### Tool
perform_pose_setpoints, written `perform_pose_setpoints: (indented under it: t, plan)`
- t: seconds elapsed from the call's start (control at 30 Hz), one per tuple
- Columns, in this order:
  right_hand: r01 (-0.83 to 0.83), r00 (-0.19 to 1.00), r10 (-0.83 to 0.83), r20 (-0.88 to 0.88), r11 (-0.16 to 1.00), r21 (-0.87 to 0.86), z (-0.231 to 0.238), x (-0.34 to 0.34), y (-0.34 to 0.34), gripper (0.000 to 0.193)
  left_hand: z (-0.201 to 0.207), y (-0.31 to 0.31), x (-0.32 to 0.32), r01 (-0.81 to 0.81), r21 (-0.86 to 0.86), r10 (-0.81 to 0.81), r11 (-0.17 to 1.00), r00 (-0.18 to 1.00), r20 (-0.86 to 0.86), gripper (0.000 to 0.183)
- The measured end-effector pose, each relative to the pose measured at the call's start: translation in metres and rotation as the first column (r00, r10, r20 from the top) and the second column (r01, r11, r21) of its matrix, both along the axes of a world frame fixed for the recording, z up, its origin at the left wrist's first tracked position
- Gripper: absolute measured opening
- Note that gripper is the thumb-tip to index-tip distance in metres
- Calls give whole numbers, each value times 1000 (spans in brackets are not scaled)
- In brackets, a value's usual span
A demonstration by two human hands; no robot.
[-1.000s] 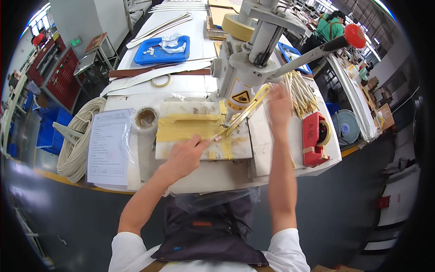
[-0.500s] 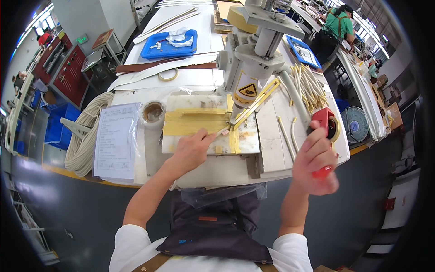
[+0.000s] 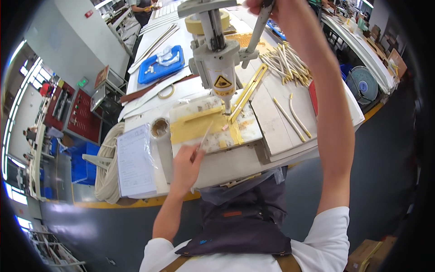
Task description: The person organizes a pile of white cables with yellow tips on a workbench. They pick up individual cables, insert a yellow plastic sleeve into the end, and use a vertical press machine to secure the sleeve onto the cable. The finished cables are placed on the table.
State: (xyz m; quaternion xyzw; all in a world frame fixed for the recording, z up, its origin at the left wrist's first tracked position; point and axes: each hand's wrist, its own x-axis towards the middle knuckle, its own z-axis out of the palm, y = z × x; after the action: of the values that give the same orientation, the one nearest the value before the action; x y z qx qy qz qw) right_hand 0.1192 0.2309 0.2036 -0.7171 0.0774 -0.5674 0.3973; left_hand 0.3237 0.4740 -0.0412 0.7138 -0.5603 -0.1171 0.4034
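Head view: my left hand [image 3: 185, 164] pinches a thin pale strip [image 3: 204, 137] between thumb and fingers; the strip is slim, cream-coloured and slants up from my fingertips toward the press [image 3: 216, 59], lying over the yellow-taped plate [image 3: 210, 124] on the bench [image 3: 235, 158]. Its far end stops just short of the press tip. My right hand [image 3: 267, 7] is raised to the top of the picture, clenched round the grey lever [image 3: 258, 31] of the press; the frame edge cuts off most of that hand, so I cannot make out its fingers.
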Motion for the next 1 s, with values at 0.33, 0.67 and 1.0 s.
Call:
perform_pose_setpoints:
  t: [0.33,0.67,1.0]
  plan:
    - [160,473,-258,-842,965,-206,-243,12,22,30,-30,59,-20,84,42,-51,996,858,-511,19]
    - [108,641,-189,-744,982,-156,-248,4,8,13,-27,76,-43,109,35,-74,993,845,-530,23]
    - [516,614,-730,-301,660,-546,-253,-96,85,21,-13,80,-14,43,77,12,996,803,-596,25]
